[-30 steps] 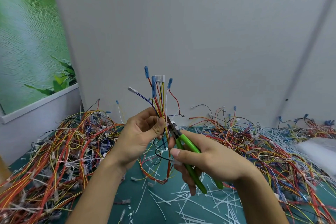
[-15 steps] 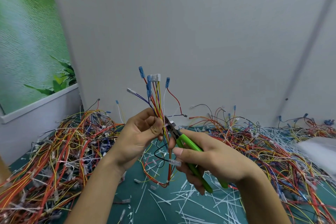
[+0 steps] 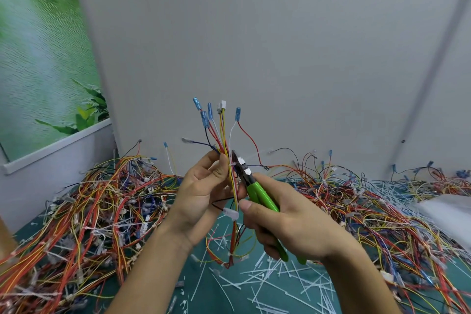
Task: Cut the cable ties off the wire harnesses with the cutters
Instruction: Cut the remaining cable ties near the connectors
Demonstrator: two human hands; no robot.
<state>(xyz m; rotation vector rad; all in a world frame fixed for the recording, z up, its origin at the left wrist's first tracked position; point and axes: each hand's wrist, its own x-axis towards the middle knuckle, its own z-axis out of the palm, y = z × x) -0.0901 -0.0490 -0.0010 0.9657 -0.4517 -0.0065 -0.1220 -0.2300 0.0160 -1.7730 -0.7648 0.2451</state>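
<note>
Harness (image 3: 224,140) is up in the air over the middle of the table (image 3: 204,290), held upright in the left hand (image 3: 201,191). The fingers (image 3: 209,160) are curled behind the bundle and the thumb presses it from the front, pinching it just below where the wires fan out to blue terminals and a small white plug. Below that hand the wires run on down past a white connector (image 3: 230,213) to a loop just above the table.

The right hand (image 3: 288,222) is wrapped round the green handles of the cutters (image 3: 257,191), thumb on top and the other fingers curled beneath. The dark head points up and to the left, with its tip against the bundle right beside the left thumb. A white tie (image 3: 232,164) crosses the wires at that spot, touching the head. From here I cannot tell how far the jaws stand apart.

Cut ties (image 3: 267,278) lie scattered over the near part of the table. A heap (image 3: 89,206) of harnesses fills the left side and another heap (image 3: 369,206) fills the right, both running back to the grey wall (image 3: 280,58). Something white and soft-looking (image 3: 448,214) lies at the right edge.
</note>
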